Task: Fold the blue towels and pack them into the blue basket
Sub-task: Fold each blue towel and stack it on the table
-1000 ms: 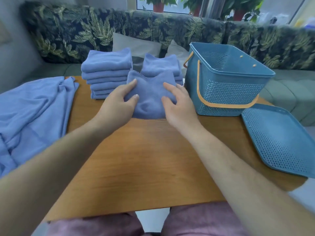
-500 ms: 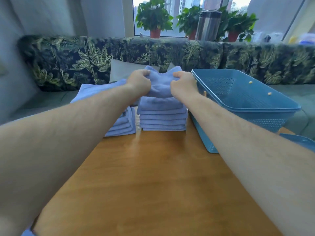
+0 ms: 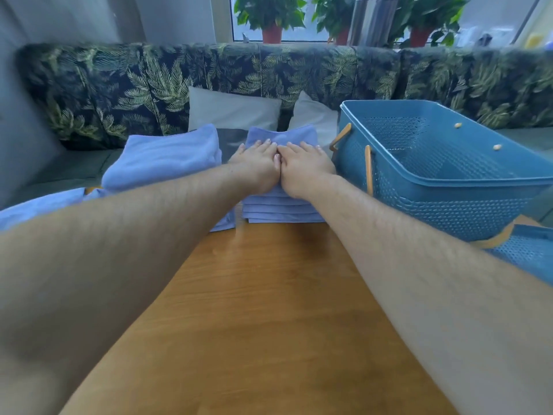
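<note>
Now, two palms press on the stack of folded blue terry towels [image 3: 281,209].
The left hand [image 3: 257,163] and the right hand [image 3: 302,166] lie flat, grip released; an uneven push may topple the stack.

Orange-brown wooden table [image 3: 269,310], grain visible. Directly under both hands, stack of folded blue towels [image 3: 281,209], with left hand [image 3: 257,163] and right hand [image 3: 305,166] flat on its top. Just left of the left hand, second stack of folded towels [image 3: 161,163], close beside the first at the base. Further left, past the left forearm, loose blue towel [image 3: 39,208] at the table's left edge. Just right of the right hand, blue basket [image 3: 449,187], perforated walls, orange handle [image 3: 368,172] down along its side. Right of the right forearm, blue perforated lid [image 3: 526,253] lying flat, near the basket's base; touching or not, cannot tell.
</note>
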The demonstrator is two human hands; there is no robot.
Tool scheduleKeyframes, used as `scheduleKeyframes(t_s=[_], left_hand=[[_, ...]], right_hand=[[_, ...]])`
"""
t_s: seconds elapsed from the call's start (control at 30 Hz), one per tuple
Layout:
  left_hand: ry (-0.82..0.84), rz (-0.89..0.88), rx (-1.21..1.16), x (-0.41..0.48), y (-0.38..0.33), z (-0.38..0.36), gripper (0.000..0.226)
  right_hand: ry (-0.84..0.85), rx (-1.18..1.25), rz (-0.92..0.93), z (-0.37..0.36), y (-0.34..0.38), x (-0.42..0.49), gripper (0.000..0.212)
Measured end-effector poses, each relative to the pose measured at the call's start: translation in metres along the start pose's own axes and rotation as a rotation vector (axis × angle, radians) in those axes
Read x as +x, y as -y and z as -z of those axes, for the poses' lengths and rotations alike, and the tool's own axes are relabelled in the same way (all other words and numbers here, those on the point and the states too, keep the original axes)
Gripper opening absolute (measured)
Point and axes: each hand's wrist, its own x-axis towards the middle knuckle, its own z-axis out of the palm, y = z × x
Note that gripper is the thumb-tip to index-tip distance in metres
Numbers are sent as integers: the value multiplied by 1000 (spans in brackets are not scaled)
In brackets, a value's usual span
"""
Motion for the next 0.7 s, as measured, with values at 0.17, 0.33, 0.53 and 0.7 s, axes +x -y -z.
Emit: scheduleKeyframes(t_s=[0.17, 0.33, 0.53, 0.7], left_hand=[[-255, -38, -183, -45, -19, 27, 43], [-414, -101, -288, -151, -9, 11, 26], [-377, 36, -275, -258, 46, -24, 38], [-455, 216, -262, -316, 109, -18, 54]], right_hand=[[-158, 96, 19, 25, 11, -32, 44], [-264, 363, 79, 25, 57, -116, 27], [-211, 456, 252, -9, 136, -179, 31], [-158, 499, 383, -6, 219, -181, 32]])
